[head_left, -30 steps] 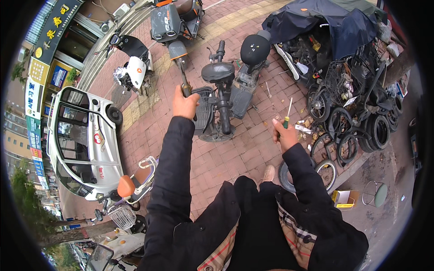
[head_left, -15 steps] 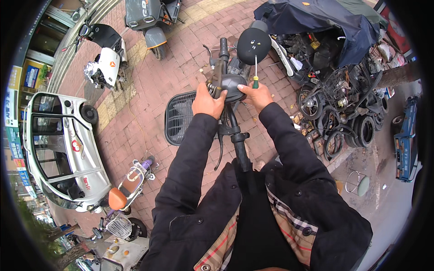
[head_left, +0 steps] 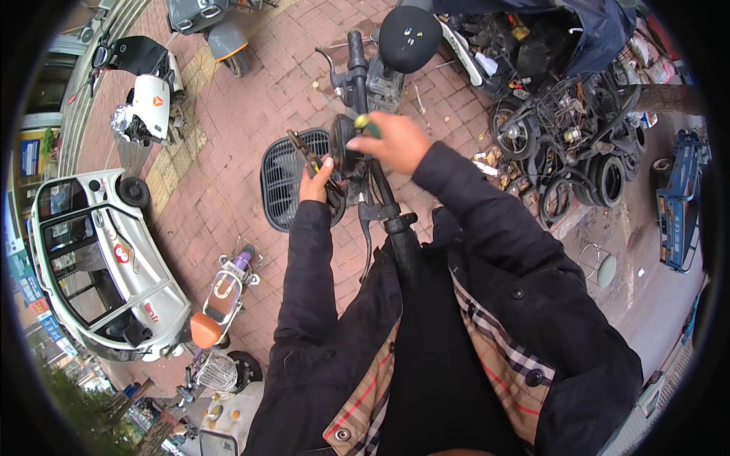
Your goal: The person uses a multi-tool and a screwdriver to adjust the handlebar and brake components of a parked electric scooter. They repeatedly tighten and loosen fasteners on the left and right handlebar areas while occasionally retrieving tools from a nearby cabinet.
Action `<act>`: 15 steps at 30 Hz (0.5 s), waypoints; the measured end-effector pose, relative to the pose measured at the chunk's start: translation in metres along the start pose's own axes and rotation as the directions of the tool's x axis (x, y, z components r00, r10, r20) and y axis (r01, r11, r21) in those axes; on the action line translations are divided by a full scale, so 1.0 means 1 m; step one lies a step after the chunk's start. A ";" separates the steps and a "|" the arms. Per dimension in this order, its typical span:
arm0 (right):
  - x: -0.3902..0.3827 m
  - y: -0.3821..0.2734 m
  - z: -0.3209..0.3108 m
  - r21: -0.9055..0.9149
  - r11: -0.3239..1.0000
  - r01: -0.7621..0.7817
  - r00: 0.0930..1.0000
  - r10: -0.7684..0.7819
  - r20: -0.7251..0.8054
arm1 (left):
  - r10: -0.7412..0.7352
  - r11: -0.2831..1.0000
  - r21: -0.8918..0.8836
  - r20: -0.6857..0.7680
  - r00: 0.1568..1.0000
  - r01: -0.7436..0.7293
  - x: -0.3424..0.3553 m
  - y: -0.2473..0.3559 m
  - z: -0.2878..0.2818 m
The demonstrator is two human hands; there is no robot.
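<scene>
My right hand (head_left: 399, 144) is closed on a screwdriver (head_left: 370, 126) with a green and yellow handle; its shaft is smeared and hard to make out. Right beside that hand is a dark rounded housing (head_left: 344, 143), which looks like a headlight, at the middle of the handlebar (head_left: 379, 181). My left hand (head_left: 316, 182) grips what looks like a pair of worn pliers (head_left: 306, 152) with some yellow on it, jaws pointing away from me. That hand sits over the edge of the black front basket (head_left: 280, 186), close to the housing's left side.
A black round mirror (head_left: 411, 39) stands beyond the handlebar. Old tyres (head_left: 608, 181) and scrap parts are heaped at the right under a dark tarp (head_left: 601, 38). At the left stand a white minicar (head_left: 141, 258), a white scooter (head_left: 152, 106) and a small purple bike (head_left: 228, 285).
Both hands were on the housing; my left hand has moved left and down with the pliers. My right hand has come left, tilting the screwdriver toward the housing, which has turned on edge.
</scene>
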State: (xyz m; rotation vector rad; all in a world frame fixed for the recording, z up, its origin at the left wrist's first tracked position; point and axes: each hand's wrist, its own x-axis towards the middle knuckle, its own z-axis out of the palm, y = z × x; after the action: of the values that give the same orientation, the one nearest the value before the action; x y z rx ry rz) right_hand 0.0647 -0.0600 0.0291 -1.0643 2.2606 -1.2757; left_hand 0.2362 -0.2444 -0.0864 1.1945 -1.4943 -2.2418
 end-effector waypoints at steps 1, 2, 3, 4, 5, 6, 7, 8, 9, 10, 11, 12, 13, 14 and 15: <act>-0.009 0.016 -0.012 0.197 0.961 -0.193 0.981 0.192 0.025 | 0.063 0.995 0.076 0.007 0.998 -0.063 -0.003 0.011 -0.002; -0.026 0.033 -0.030 0.407 0.839 -0.361 0.931 0.347 0.112 | 0.094 0.981 0.172 -0.021 0.995 -0.089 -0.008 0.024 -0.001; -0.034 0.051 -0.043 0.206 0.912 -0.355 0.934 0.356 0.032 | 0.141 0.971 0.196 -0.013 0.990 -0.136 -0.015 0.038 0.002; -0.051 0.066 -0.054 0.092 0.946 -0.312 0.949 0.316 -0.026 | 0.215 0.953 0.219 0.003 0.977 -0.211 -0.023 0.052 0.007; -0.065 0.079 -0.058 0.071 0.909 -0.410 0.912 0.409 0.028 | 0.213 0.939 0.278 0.001 0.977 -0.204 -0.028 0.068 0.016; -0.080 0.089 -0.061 0.112 0.918 -0.381 0.924 0.379 0.041 | 0.223 0.919 0.332 0.013 0.975 -0.214 -0.034 0.082 0.025; -0.095 0.096 -0.063 0.145 0.916 -0.374 0.927 0.370 0.061 | 0.246 0.893 0.380 0.033 0.969 -0.240 -0.039 0.092 0.037; -0.105 0.101 -0.063 0.169 0.915 -0.367 0.930 0.359 0.078 | 0.207 0.843 0.506 0.005 0.978 -0.180 -0.039 0.102 0.051; -0.112 0.104 -0.064 0.283 0.902 -0.325 0.945 0.321 0.063 | 0.187 0.776 0.614 -0.006 0.982 -0.144 -0.038 0.109 0.065; -0.121 0.106 -0.062 0.384 0.877 -0.290 0.955 0.293 0.050 | 0.168 0.691 0.717 -0.029 0.985 -0.097 -0.038 0.114 0.076; -0.129 0.105 -0.061 0.470 0.845 -0.255 0.962 0.271 0.034 | 0.267 0.597 0.786 -0.005 0.964 -0.161 -0.038 0.114 0.088; -0.134 0.104 -0.060 0.536 0.793 -0.290 0.951 0.304 0.064 | 0.261 0.579 0.805 -0.035 0.965 -0.128 -0.039 0.113 0.097; -0.136 0.104 -0.058 0.584 0.748 -0.315 0.940 0.330 0.084 | 0.250 0.565 0.818 -0.048 0.967 -0.105 -0.039 0.116 0.101; -0.137 0.105 -0.060 0.622 0.705 -0.340 0.927 0.363 0.095 | 0.239 0.546 0.835 -0.074 0.968 -0.071 -0.037 0.118 0.103; -0.134 0.105 -0.055 0.718 0.646 -0.260 0.933 0.359 0.014 | 0.228 0.585 0.807 -0.067 0.971 -0.082 -0.036 0.118 0.104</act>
State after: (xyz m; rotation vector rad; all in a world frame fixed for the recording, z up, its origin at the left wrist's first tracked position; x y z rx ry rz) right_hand 0.0737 0.1050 -0.0381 -0.2869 1.6325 -1.8570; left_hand 0.1559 -0.2086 0.0487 1.3047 -2.5326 -1.2593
